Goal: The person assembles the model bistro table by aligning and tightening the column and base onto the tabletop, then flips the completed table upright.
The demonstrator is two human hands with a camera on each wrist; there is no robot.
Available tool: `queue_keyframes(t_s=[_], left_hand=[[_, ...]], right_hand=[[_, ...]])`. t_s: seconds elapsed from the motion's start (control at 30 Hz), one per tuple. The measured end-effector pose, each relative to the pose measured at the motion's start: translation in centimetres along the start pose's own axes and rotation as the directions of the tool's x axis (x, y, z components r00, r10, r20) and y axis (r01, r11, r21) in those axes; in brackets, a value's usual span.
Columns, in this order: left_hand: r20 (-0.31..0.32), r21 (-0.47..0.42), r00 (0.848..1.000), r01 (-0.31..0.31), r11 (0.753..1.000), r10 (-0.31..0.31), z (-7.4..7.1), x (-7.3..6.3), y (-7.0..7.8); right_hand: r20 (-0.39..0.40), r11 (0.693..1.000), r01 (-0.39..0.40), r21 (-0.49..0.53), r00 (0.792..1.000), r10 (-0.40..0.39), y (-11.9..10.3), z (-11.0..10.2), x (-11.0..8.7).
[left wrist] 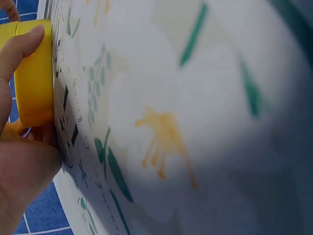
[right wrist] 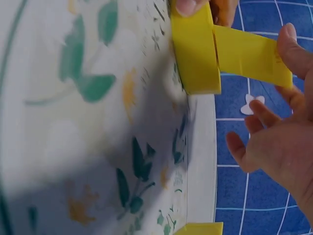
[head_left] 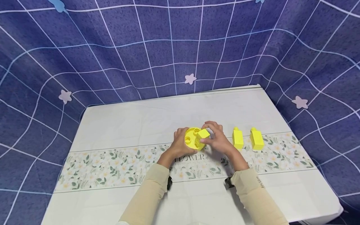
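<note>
A round yellow base (head_left: 192,134) with raised round sockets stands on the table's printed cloth. My left hand (head_left: 179,143) grips its left side, the thumb along the near rim; the left wrist view shows that thumb on the yellow side wall (left wrist: 35,85). In my right hand (head_left: 218,140) a yellow rectangular leg (head_left: 203,134) is pinched between thumb and fingers. It stands upright against the right part of the base, slightly tilted. In the right wrist view the leg (right wrist: 249,53) meets the face of the base (right wrist: 196,54); the joint itself is hidden.
Two more yellow legs (head_left: 237,139) with round knobs lie side by side to the right of my right hand, the farther one (head_left: 257,140) nearer the table's right edge. A white cloth (head_left: 112,125) with a floral band covers the table. Blue curtain (head_left: 157,53) surrounds it.
</note>
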State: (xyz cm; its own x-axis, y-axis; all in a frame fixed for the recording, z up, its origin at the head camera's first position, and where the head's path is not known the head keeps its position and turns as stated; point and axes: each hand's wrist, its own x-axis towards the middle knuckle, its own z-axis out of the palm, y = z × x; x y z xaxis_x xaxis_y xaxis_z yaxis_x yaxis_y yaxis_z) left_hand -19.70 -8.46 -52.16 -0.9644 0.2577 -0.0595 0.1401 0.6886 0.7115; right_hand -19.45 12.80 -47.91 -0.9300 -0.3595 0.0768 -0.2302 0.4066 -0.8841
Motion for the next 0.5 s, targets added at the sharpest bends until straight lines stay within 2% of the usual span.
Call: queue_keyframes(t_s=[0.13, 0.23, 0.33, 0.5], left_hand=[[-0.002, 0.004, 1.000, 0.004, 1.000, -0.004, 0.2, 0.0, 0.0], [-0.007, 0.007, 1.000, 0.001, 1.000, -0.001, 0.3, 0.1, -0.1], [-0.008, 0.006, 1.000, -0.006, 1.000, 0.006, 0.3, 0.1, -0.1], [-0.007, -0.005, 1.000, -0.012, 1.000, 0.012, 0.2, 0.1, -0.2]], right_hand=[[-0.077, 0.999, -0.039, -0.018, 0.996, 0.038, -0.1, 0.9, -0.4], [-0.093, 0.998, -0.039, -0.050, 0.995, 0.035, -0.1, 1.5, -0.8], [-0.063, 0.998, -0.005, -0.067, 0.998, 0.001, -0.1, 1.4, -1.1], [0.062, 0.995, 0.083, -0.062, 0.995, -0.079, -0.1, -0.3, -1.5]])
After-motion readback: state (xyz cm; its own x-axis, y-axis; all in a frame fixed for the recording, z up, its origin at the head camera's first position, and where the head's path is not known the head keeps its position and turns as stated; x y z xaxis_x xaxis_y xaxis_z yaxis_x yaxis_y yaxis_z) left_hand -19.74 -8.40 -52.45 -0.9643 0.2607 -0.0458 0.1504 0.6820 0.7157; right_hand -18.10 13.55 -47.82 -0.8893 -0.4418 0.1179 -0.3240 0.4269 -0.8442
